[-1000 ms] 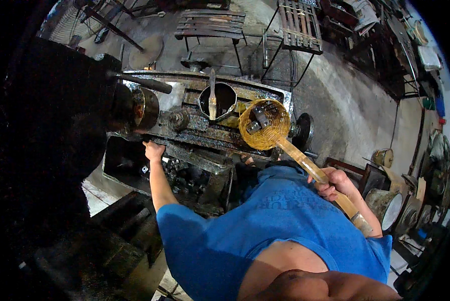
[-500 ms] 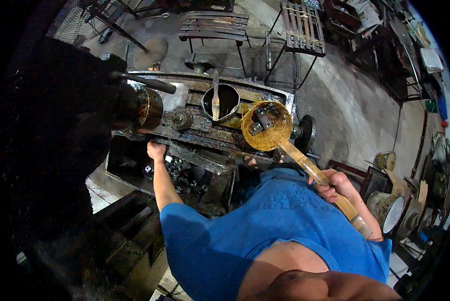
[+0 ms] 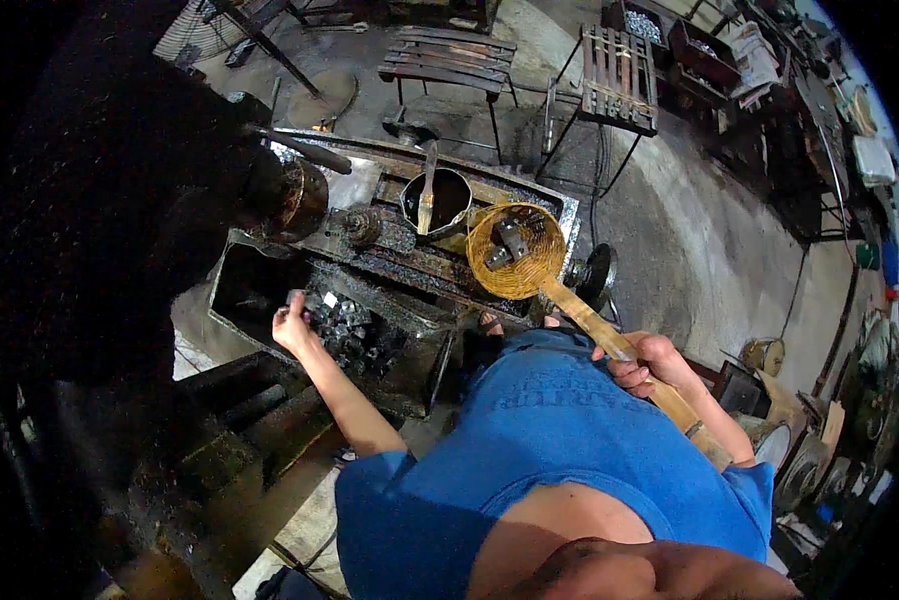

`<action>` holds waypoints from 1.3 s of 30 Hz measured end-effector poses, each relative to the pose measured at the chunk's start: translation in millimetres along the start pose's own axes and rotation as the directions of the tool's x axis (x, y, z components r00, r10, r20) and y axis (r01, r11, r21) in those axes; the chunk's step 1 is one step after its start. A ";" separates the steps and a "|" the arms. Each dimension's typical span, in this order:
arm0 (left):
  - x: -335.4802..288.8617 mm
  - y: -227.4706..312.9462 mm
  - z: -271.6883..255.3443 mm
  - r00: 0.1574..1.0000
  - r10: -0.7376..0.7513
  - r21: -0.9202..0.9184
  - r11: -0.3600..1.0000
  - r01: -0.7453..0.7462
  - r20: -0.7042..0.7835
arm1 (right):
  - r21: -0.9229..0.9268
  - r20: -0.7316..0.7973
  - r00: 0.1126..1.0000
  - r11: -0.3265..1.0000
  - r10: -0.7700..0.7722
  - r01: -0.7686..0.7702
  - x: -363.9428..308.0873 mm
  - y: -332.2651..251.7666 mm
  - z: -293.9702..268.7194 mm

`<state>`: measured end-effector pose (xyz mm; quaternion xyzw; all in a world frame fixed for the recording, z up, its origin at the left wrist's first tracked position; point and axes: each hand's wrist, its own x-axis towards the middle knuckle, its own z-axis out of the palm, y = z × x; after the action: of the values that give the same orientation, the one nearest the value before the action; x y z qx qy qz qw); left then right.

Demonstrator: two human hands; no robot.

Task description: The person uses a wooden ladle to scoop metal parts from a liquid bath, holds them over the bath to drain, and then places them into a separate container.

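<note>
My right hand (image 3: 644, 362) is wrapped round the flat wooden handle of a wicker scoop (image 3: 587, 316). Its round woven basket, with a few dark metal parts (image 3: 509, 243) inside, is over the right end of the machine bed. Above an oily metal bin (image 3: 234, 325), my left hand (image 3: 291, 330) is closed with its fingertips up, pinching what looks like a small grey metal piece (image 3: 296, 298). Many shiny blocky metal pieces (image 3: 344, 322) lie heaped in the bin beside that hand.
On the machine bed stands a dark pot (image 3: 455, 220) with a brush (image 3: 428, 190) across it. A round chuck-like part (image 3: 304, 200) juts from the left, and a handwheel (image 3: 597, 272) from the right end. Slatted stools (image 3: 449, 62) stand beyond.
My left hand has come down and back from the machine's edge to over the bin, and a small grey piece now shows at its fingertips. My right hand still grips the scoop, which shifted slightly left.
</note>
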<state>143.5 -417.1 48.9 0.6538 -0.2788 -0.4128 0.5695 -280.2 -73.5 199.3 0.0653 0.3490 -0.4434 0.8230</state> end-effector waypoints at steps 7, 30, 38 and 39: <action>-183.1 49.8 66.2 0.760 0.260 0.139 0.899 -0.416 0.596 | -0.059 -0.030 0.998 0.997 0.051 -0.052 -4.0 -15.5 4.7; 3.8 -58.9 21.5 0.856 -0.084 0.849 -0.115 -0.516 0.510 | -0.089 -0.027 0.999 0.996 0.023 -0.025 -1.4 -17.3 6.2; 43.7 -110.9 28.0 0.868 -0.135 0.857 -0.147 -0.495 0.478 | -0.026 -0.081 0.997 1.000 0.003 -0.005 1.2 -5.4 14.7; 43.0 -122.7 24.9 0.865 -0.055 0.855 -0.132 -0.502 0.499 | -0.004 -0.061 0.998 1.000 -0.001 0.001 2.6 -3.7 13.1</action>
<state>130.8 -441.8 -80.5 0.7008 -0.7019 -0.0804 -0.0989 -275.4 -82.9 208.2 0.0773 0.3750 -0.4410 0.8118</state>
